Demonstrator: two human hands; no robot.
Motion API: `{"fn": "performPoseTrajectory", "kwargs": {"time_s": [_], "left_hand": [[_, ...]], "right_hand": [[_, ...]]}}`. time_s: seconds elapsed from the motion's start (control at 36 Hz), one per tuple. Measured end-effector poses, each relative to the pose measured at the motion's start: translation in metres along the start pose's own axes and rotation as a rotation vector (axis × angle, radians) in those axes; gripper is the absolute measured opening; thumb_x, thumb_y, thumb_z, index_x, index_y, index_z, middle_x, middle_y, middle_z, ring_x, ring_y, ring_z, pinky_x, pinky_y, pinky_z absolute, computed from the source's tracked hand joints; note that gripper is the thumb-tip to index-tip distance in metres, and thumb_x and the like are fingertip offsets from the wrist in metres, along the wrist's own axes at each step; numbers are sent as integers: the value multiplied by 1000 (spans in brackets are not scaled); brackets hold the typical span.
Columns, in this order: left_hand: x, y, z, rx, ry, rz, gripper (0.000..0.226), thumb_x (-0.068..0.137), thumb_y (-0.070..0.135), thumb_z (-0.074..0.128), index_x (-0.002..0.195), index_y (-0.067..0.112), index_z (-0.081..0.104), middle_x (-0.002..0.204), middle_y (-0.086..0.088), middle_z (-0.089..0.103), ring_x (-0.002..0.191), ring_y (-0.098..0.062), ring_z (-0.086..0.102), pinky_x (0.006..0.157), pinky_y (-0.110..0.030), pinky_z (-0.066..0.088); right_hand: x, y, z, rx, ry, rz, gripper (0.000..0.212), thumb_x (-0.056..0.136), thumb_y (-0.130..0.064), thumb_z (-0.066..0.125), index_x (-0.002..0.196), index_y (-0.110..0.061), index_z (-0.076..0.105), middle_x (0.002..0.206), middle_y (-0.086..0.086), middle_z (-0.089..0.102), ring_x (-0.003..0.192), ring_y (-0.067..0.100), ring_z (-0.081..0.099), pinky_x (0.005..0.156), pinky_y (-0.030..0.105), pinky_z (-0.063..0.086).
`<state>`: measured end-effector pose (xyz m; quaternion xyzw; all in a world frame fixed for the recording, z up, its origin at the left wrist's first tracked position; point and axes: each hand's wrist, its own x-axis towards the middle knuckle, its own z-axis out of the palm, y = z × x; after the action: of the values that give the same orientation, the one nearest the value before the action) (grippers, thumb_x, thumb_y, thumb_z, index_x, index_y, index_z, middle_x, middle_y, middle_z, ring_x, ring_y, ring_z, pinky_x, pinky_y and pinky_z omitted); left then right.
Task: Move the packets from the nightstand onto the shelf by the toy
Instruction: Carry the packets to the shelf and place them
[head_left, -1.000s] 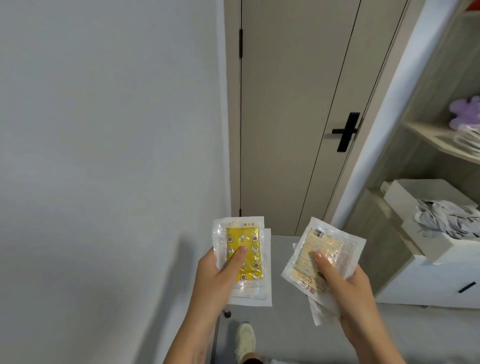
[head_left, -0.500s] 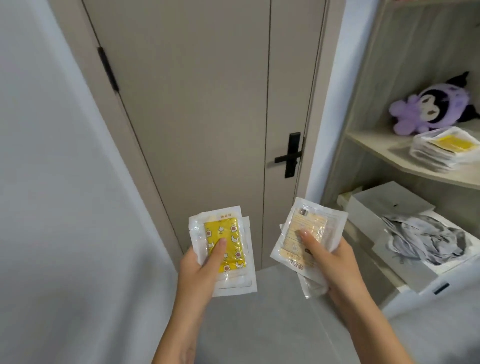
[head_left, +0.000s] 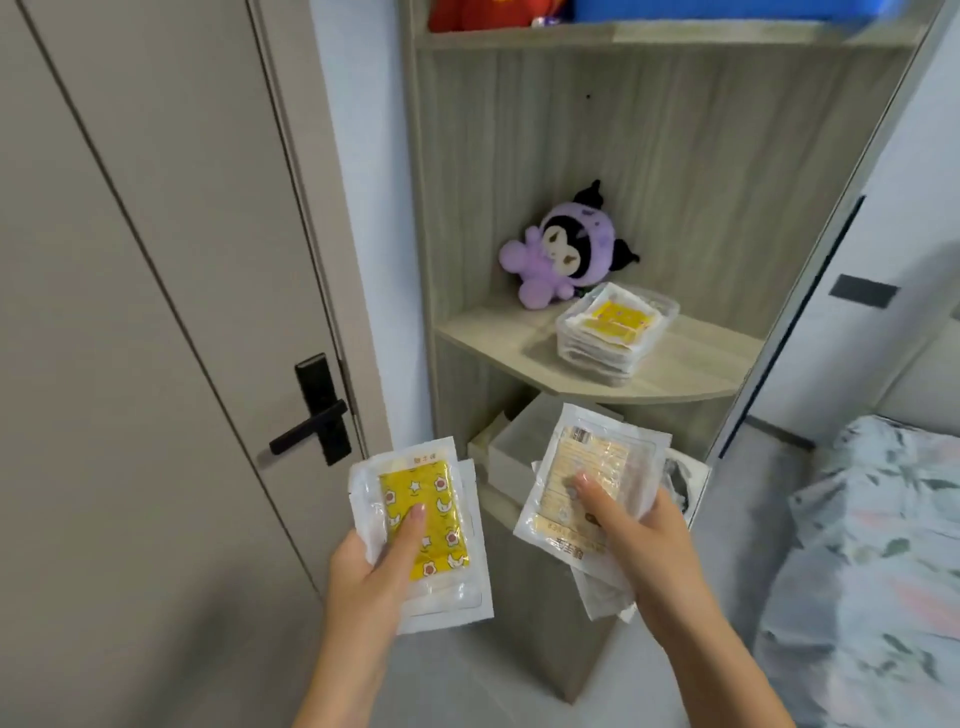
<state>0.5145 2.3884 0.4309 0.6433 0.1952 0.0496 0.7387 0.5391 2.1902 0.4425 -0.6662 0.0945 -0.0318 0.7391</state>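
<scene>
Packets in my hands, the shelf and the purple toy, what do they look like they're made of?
Packets: clear glossy plastic film, judging by glare and wrinkles, over a printed yellow inner pouch.
Shelf: pale wood-grain board, matt, likely laminate rather than solid wood.
Toy: soft plush fabric, fuzzy and rounded.

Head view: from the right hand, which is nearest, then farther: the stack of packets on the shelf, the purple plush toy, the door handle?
From the right hand:
1. Stack of packets, on the shelf above it.
2. Purple plush toy, behind the stack.
3. Door handle, far left; its rank against the toy is less certain.
</scene>
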Motion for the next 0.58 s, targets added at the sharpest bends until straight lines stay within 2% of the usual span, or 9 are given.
{"fn": "performPoseTrajectory", "kwargs": {"time_s": [0.08,0.19,0.31,0.39,0.44,0.53,0.58], "left_hand": [[46,6,38,-7,-48,-34,10,86,28,65,95,23,67,75,6,76,66,-11,72,50,-21,52],[97,19,95,-4,-114,-45,16,87,29,65,98,19,70,83,0,77,80,-18,72,64,-30,55],[125,29,150,-14,-169,-93,13,86,24,67,96,18,71,85,0,77,84,-21,71,77,-37,56],[138,31,179,-10,-192,-142,9,83,21,70,92,17,71,86,-4,77,87,-25,71,86,-44,55],[149,32,192,-27,-190,-174,13,81,21,72,93,16,71,86,-6,76,88,-28,71,85,-46,55],[163,34,207,-57,-171,-205,13,81,17,72,94,14,70,88,-11,75,86,-30,70,74,-40,56],[171,35,215,-76,-147,-206,13,82,15,71,94,13,70,87,-11,75,85,-30,70,67,-35,55]], "right_hand": [[44,-9,-11,-10,37,-9,11,85,-22,68,96,-21,69,86,-3,76,76,13,73,59,23,55],[99,-28,-26,-68,69,-33,12,85,-21,68,97,-19,70,86,-3,76,79,14,73,69,30,57],[143,-40,-46,-92,126,-41,20,83,-22,71,103,-20,68,91,-3,76,86,15,72,80,38,56],[169,-49,-60,-81,132,-41,23,83,-20,71,104,-23,65,94,-5,75,87,13,72,78,35,56],[187,-54,-71,-94,135,-32,28,78,-25,74,104,-24,64,96,-5,75,87,13,72,75,32,56],[223,-63,-89,-126,164,-8,66,57,-45,80,114,-23,57,105,1,73,96,19,69,82,40,57],[252,-75,-100,-122,170,-32,69,59,-38,82,119,-23,50,110,4,69,97,19,68,80,42,58]]}}
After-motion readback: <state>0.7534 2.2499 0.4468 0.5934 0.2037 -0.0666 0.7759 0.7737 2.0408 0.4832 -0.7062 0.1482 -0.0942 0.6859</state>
